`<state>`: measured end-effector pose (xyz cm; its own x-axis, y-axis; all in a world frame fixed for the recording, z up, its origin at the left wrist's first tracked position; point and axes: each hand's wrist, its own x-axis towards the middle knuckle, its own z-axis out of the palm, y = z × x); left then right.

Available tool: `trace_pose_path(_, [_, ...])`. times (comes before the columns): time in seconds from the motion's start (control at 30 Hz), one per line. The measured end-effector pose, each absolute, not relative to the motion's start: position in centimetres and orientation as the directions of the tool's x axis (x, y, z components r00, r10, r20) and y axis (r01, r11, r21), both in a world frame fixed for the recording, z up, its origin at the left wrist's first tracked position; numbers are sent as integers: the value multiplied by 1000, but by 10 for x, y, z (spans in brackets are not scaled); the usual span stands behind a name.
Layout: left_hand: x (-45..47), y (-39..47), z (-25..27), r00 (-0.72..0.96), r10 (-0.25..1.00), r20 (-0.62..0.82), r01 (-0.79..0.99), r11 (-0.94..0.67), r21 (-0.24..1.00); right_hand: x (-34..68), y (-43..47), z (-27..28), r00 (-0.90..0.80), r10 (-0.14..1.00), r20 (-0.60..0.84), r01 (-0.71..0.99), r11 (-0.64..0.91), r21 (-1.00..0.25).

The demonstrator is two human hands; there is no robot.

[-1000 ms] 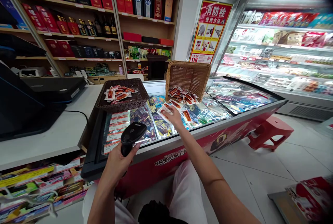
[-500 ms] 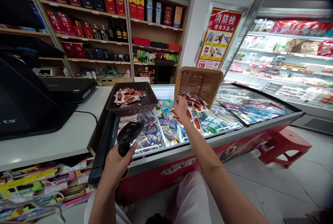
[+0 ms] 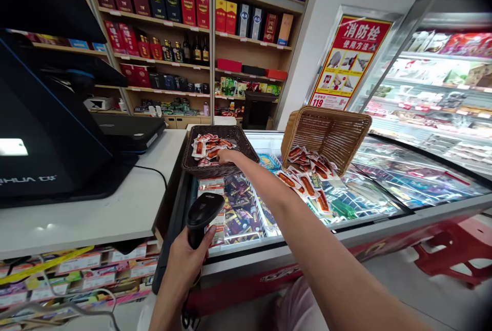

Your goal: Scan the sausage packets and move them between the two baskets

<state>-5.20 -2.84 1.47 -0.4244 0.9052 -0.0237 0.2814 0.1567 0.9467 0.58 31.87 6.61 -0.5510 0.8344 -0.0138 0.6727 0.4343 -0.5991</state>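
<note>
My left hand (image 3: 188, 254) is wrapped round the handle of a black barcode scanner (image 3: 205, 209), held upright over the near left edge of the freezer. My right hand (image 3: 227, 157) reaches into a dark brown woven basket (image 3: 246, 147). Its curled fingers touch the small packaged sausages (image 3: 200, 147) there; whether one is between them is hidden. To the right, a tan wicker basket (image 3: 348, 131) lies tipped on its side. Several more sausage packets (image 3: 306, 184) spill from its mouth onto the freezer's glass top.
Frozen goods show through the glass of the chest freezer (image 3: 388, 218). A checkout machine (image 3: 57, 131) stands on the white counter (image 3: 115, 213) at left, its cable hanging over the edge. A red stool (image 3: 453, 249) is at right. Stocked shelves (image 3: 165, 62) line the back.
My right hand has moved left from the mouth of the tan basket to the dark basket. My left hand still holds the scanner. The view has turned left.
</note>
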Motion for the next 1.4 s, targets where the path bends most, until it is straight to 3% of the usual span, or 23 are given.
trace_pose_path(0.13, [-52,-27,15,-440,897,-31,277,168,946,22,320,68,-562,826,38,638,463,-615])
trace_pose_path(0.27, [-44,-27,18,-443,897,-2,286,144,947,59,302,79,-442,870,216,530,448,-721])
trace_pose_path(0.33, [-39,-26,20,-428,904,-10,290,148,945,80,286,86,-367,899,240,379,380,-844])
trace_pose_path(0.43, [-32,-25,21,-395,919,-25,291,151,945,108,256,93,-352,925,141,39,165,-985])
trace_pose_path(0.5, [-26,-25,23,-386,922,-17,281,135,950,126,236,94,-366,926,95,-168,35,-985])
trace_pose_path(0.57, [-19,-27,26,-387,922,6,276,110,955,144,217,91,-388,917,93,-273,-18,-962])
trace_pose_path(0.67, [-11,-30,30,-354,935,10,294,101,950,173,189,82,-373,917,140,-200,68,-977])
trace_pose_path(0.73, [-8,-31,29,-333,943,-12,306,120,945,190,172,73,-312,915,254,-34,257,-966])
trace_pose_path(0.83, [-6,-31,24,-319,948,-23,313,128,941,211,151,58,-253,809,530,228,582,-780])
trace_pose_path(0.9, [-4,-33,21,-308,951,-5,328,111,938,222,141,47,-235,723,650,308,689,-656])
trace_pose_path(1.03, [2,-37,23,-283,959,23,349,80,934,236,132,25,-199,695,691,268,717,-643])
trace_pose_path(1.23, [10,-43,32,-285,958,29,392,89,916,240,126,4,-53,832,553,240,548,-801])
trace_pose_path(1.4, [11,-47,37,-278,960,21,410,99,907,245,122,-5,-111,777,619,350,614,-708])
